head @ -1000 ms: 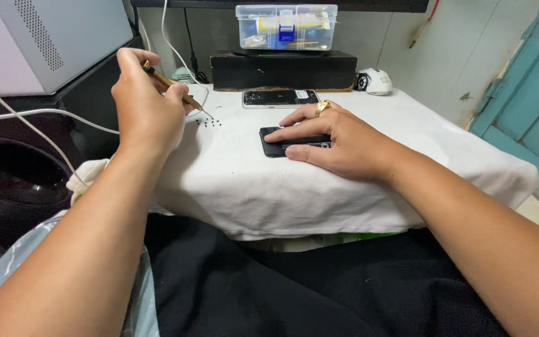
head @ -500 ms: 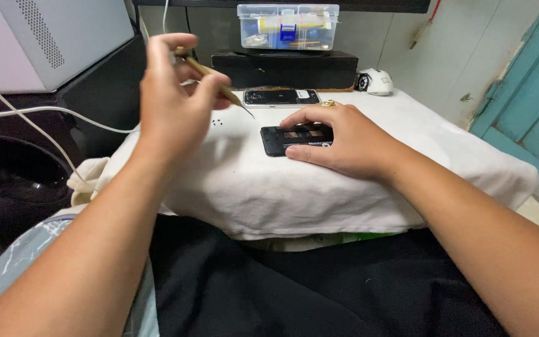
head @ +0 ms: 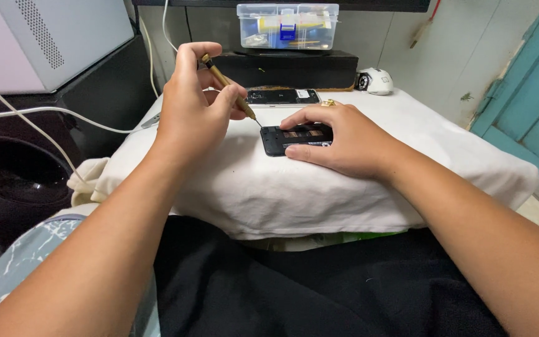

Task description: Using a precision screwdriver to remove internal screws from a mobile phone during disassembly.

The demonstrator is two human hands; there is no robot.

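On a cloth-covered bench [head: 407, 187], the left hand [head: 191, 118] pinched a slim screwdriver [head: 229, 87] between its fingers, the tip poised at the top-left corner of an opened phone [head: 282, 138]. The right hand [head: 344, 140] lay flat on the phone, fingers spread and pressing it down. The work appeared to be at a corner screw; seating the tip squarely would call for a steady, fine approach. A second phone [head: 282, 97] lay just behind.

A matt white cloth [head: 319, 187] underlies the black plastic phone frame [head: 288, 138], and the screwdriver [head: 229, 87] looks like brassy metal.
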